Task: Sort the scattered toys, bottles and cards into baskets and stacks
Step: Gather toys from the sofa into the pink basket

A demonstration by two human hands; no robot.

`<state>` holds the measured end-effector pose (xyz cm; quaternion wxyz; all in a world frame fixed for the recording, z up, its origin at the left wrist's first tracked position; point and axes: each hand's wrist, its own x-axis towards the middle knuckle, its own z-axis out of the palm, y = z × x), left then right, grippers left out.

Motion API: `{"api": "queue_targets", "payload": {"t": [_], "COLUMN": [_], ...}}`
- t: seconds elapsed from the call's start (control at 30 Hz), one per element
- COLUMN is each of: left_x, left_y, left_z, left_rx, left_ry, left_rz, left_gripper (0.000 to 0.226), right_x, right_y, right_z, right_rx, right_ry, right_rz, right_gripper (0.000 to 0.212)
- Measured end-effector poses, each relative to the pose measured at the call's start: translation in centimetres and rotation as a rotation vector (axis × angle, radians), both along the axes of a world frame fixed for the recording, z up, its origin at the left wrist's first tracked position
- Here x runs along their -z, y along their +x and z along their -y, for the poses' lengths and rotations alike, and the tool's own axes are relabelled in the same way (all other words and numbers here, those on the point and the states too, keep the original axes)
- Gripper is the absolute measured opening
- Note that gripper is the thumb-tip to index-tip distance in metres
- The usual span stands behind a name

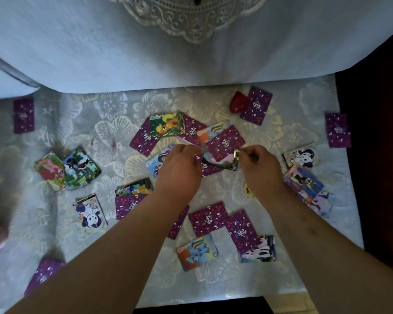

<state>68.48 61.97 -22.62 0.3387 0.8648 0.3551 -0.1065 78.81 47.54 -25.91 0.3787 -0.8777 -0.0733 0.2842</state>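
Glossy rectangular pony picture cards (pixel 167 124) and purple-backed cards (pixel 208 219) lie flat, scattered all around both hands. One bent card (pixel 220 165) arcs between the left hand (pixel 179 168) and right hand (pixel 259 168), pinched at each end. A small red plastic toy (pixel 238 103) sits beyond the right hand

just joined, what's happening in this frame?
A person works over a floral cloth strewn with pony cards, some face up, some showing purple backs. The left hand and right hand both pinch a bent glossy piece between them above the middle pile; card or wrapper, hard to tell. A red object lies at the far side beside one card.
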Motion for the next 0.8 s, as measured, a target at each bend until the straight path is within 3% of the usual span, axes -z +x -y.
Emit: {"api": "queue_targets", "payload": {"t": [0.1,0.2,0.27,0.37,0.43,0.57,0.67,0.8], "left_x": [0.0,0.4,1.0,1.7,2.1,2.2,2.2,2.1], "left_y": [3.5,7.7,10.8,13.8,14.8,14.3,12.6,10.3], "left_z": [0.2,0.3,0.8,1.3,2.3,4.6,6.3,6.8], "left_rx": [0.111,0.214,0.276,0.378,0.389,0.27,0.196,-0.057], "left_ry": [0.009,0.018,0.024,0.081,0.134,0.115,0.013,-0.155], "left_rz": [0.037,0.017,-0.036,-0.114,-0.11,-0.097,-0.035,0.062], "left_gripper": [0.046,0.068,0.076,0.077,0.066,0.052,0.048,0.032], "right_x": [-0.7,-1.5,-1.4,-1.4,-1.9,-3.2,-3.3,-3.5], "right_y": [-0.1,-0.1,-0.1,-0.8,-1.2,-1.0,-0.4,0.1], "right_z": [2.3,4.0,5.7,7.9,9.3,11.7,13.5,14.8], "right_rx": [0.474,0.73,0.778,0.688,0.678,0.797,0.83,0.846], "right_ry": [0.196,0.416,0.404,0.34,0.348,0.4,0.272,0.206], "right_rz": [-0.34,-0.653,-0.648,-0.573,-0.579,-0.559,-0.474,-0.473], "right_gripper": [0.015,0.034,0.041,0.028,0.019,0.013,0.025,0.014]}}
